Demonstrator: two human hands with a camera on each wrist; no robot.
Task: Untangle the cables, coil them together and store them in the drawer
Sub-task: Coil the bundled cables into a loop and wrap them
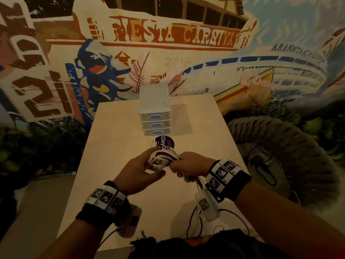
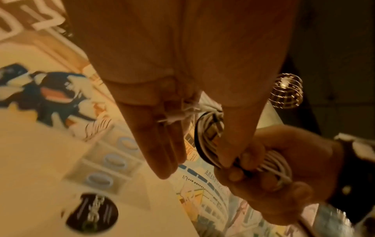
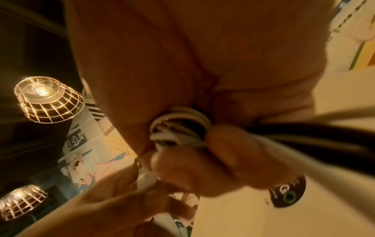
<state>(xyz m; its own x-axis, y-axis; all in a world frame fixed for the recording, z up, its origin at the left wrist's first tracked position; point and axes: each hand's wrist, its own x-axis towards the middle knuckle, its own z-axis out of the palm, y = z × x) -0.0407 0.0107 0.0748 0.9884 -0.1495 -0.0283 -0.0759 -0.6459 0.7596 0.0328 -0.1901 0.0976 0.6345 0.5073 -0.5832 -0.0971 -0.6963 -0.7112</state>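
Observation:
A coil of white and black cables [image 1: 165, 157] is held above the light wooden table [image 1: 115, 146]. My left hand [image 1: 156, 162] holds its left side, thumb in front and fingers behind. My right hand [image 1: 180, 165] grips its right side in a fist. Loose cable ends [image 1: 197, 184] trail down under the right wrist. In the left wrist view the coil [image 2: 202, 136] runs between my left fingers [image 2: 160, 144] and thumb, with white plug ends lying on the fingers. The right wrist view shows the coil [image 3: 180, 128] bunched in my right fingers [image 3: 215, 158]. A white three-drawer unit [image 1: 155, 111] stands at the table's far end, all drawers closed.
A round purple sticker [image 1: 165, 143] lies on the table just in front of the drawers. A grey woven chair [image 1: 291, 146] stands close to the table's right side with black cords on its seat. A painted mural wall rises behind the table.

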